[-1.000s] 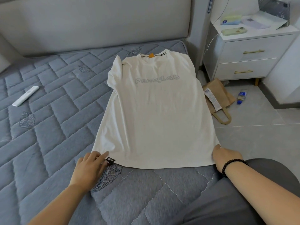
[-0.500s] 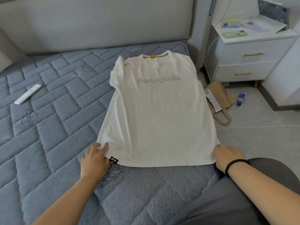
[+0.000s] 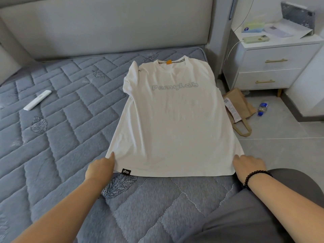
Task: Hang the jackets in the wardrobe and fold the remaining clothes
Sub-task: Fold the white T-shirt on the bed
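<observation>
**White T-shirt spread flat on the mattress, both hem corners held**

A white T-shirt [image 3: 175, 120] was laid front up on the grey quilted mattress [image 3: 61, 137], its collar turned toward the padded headboard [image 3: 105, 27] and its hem nearest the person. Grey lettering was seen across the chest, an orange tag at the neck and a small black label at the hem's left corner. The right edge of the shirt was lying along the edge of the mattress.

The left hand [image 3: 100, 170] was placed at the left hem corner, the index finger stretched out along the side seam and the other fingers tucked beneath the cloth, which appeared to be pinched. The right hand [image 3: 249, 165], a dark bead bracelet [image 3: 255, 176] on its wrist, was set at the right hem corner with its fingers hidden under the fabric; the corner appeared to be gripped.

A white remote control [image 3: 37, 100] was lying on the mattress, well apart from the shirt. A brown paper bag [image 3: 240, 106] and a plastic bottle [image 3: 262, 108] were seen on the floor beside a white nightstand [image 3: 273, 67].
</observation>
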